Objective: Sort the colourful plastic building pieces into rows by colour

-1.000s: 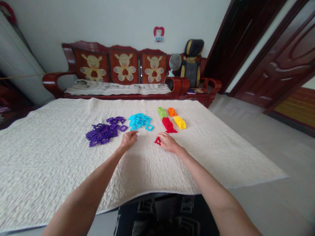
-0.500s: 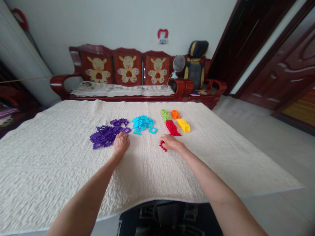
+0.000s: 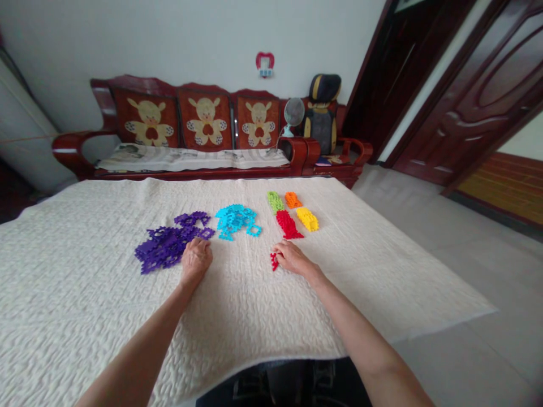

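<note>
My right hand [image 3: 291, 257] pinches a small red notched plastic piece [image 3: 274, 262] just above or on the cream quilted cover. Beyond it lie a red stack [image 3: 288, 225], a yellow stack [image 3: 307, 219], a light green stack [image 3: 275, 201] and an orange stack [image 3: 292, 199] of similar pieces. At the right edge of a loose purple pile [image 3: 163, 247] is my left hand [image 3: 197, 259], its fingers curled down. Whatever those fingers hold, if anything, is hidden. A light blue heap [image 3: 237, 219] of pieces sits between and beyond the two hands.
The cream quilted cover [image 3: 237, 311] spreads over the table, its near edge hanging by my lap. Behind it stand a dark red wooden sofa [image 3: 199, 174] with bear cushions, a small fan [image 3: 294, 113] and a chair [image 3: 322, 127].
The view has swung a little to the right, so everything sits further left. The red piece has turned slightly in my right hand. My left hand stays by the purple pile.
</note>
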A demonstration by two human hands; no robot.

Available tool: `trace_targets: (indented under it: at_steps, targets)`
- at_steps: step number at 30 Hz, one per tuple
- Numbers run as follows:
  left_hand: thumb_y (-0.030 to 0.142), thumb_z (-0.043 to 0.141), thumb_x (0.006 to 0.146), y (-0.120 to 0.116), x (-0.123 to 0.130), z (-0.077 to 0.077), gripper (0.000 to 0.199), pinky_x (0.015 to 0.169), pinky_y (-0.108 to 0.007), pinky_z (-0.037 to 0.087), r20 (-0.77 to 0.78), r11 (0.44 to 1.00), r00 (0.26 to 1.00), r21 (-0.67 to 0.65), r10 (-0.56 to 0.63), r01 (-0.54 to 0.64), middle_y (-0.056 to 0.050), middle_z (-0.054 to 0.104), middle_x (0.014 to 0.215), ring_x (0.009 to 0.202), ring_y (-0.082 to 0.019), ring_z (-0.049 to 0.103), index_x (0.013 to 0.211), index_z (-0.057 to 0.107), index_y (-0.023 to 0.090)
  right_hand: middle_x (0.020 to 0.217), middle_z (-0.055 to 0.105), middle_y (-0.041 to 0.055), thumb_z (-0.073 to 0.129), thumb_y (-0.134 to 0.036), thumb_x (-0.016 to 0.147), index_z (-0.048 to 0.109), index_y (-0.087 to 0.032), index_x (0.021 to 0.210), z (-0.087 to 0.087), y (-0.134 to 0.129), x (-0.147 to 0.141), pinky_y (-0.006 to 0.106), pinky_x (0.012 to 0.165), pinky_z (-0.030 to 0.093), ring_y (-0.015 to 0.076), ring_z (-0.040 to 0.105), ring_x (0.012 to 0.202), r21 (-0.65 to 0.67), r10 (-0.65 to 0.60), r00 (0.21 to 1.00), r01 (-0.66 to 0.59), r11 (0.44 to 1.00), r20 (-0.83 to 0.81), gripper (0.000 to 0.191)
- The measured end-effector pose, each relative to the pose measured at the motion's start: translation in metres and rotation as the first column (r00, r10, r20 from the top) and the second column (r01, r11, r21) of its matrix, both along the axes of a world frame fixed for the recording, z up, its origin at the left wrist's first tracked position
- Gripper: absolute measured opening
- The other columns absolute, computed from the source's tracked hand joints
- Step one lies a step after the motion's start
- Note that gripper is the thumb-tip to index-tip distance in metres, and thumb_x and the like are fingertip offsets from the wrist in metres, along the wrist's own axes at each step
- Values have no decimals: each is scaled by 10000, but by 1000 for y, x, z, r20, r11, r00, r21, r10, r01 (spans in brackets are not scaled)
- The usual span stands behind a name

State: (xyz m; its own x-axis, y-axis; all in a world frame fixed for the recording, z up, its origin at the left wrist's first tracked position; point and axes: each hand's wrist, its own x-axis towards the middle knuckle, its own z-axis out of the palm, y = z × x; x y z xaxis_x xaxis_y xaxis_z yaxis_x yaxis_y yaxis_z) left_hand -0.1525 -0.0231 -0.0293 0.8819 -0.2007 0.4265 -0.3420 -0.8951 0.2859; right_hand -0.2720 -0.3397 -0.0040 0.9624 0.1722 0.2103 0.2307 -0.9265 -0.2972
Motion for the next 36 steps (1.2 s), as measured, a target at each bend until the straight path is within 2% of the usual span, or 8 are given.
trace_targets:
  at_steps: [4, 6, 9, 11, 17, 25, 32, 36]
  targets:
    - [244, 412, 856, 0, 0, 0, 354, 888, -346, 467, 6, 1000, 1000, -5, -3, 3, -93, 693, 1074, 964, -250, 603, 944, 751, 190, 847, 642, 32, 535, -80, 830, 688, -181, 883, 0, -9, -3, 270, 848, 440, 164, 588, 865, 19, -20, 999, 19, 1000, 50, 191]
    - [244, 408, 859, 0, 1, 0, 357, 890, -350, 467, 8, 1000, 1000, 3, -9, 9, -93, 694, 1067, 958, -250, 602, 944, 751, 191, 909, 645, 43, 508, -113, 870, 681, -182, 954, -1, -20, -2, 274, 857, 441, 166, 587, 899, 73, -103, 981, 92, 993, 164, 205]
    - [250, 408, 862, 0, 1, 0, 361, 891, -358, 466, 5, 1000, 1000, 15, -15, 14, -96, 693, 1065, 946, -252, 601, 946, 753, 186, 994, 653, 78, 483, -163, 909, 666, -169, 1049, -5, -41, 3, 309, 881, 433, 196, 580, 952, 152, -280, 898, 242, 958, 340, 230]
    - [248, 410, 860, -1, 1, 0, 360, 883, -362, 469, -5, 1000, 1000, 17, -3, 4, -97, 692, 1069, 947, -255, 599, 948, 755, 189, 1011, 657, 93, 485, -177, 912, 666, -163, 1067, -9, -53, 7, 335, 895, 419, 215, 575, 960, 160, -334, 851, 293, 943, 406, 238]
    - [237, 409, 865, -2, 1, 2, 361, 889, -366, 470, -12, 1000, 1000, 26, 5, -5, -93, 692, 1074, 957, -254, 593, 959, 754, 195, 982, 648, 95, 484, -207, 919, 672, -173, 1056, -19, -64, 15, 360, 894, 375, 229, 544, 946, 100, -349, 819, 343, 934, 455, 236]
    - [232, 412, 867, 0, 3, -2, 353, 883, -354, 464, -5, 999, 1000, 54, 5, -5, -87, 689, 1080, 949, -252, 597, 969, 747, 194, 994, 646, 96, 521, -204, 894, 648, -165, 1072, -25, -66, 21, 368, 900, 375, 234, 544, 966, 109, -393, 783, 391, 914, 482, 222]
    - [224, 416, 868, -2, 0, 1, 344, 886, -348, 465, -24, 998, 1000, 54, 17, -16, -83, 688, 1067, 969, -249, 596, 962, 746, 198, 931, 641, 79, 544, -206, 868, 667, -184, 955, -28, -67, 21, 363, 892, 390, 224, 556, 938, 137, -387, 770, 371, 918, 507, 153]
    - [209, 415, 876, -3, 0, 3, 340, 917, -348, 454, -43, 999, 999, 43, 21, -19, -79, 689, 1058, 981, -238, 595, 954, 746, 209, 977, 642, 88, 515, -211, 882, 667, -183, 979, -27, -66, 21, 374, 903, 399, 227, 561, 961, 145, -360, 767, 336, 931, 532, 182]
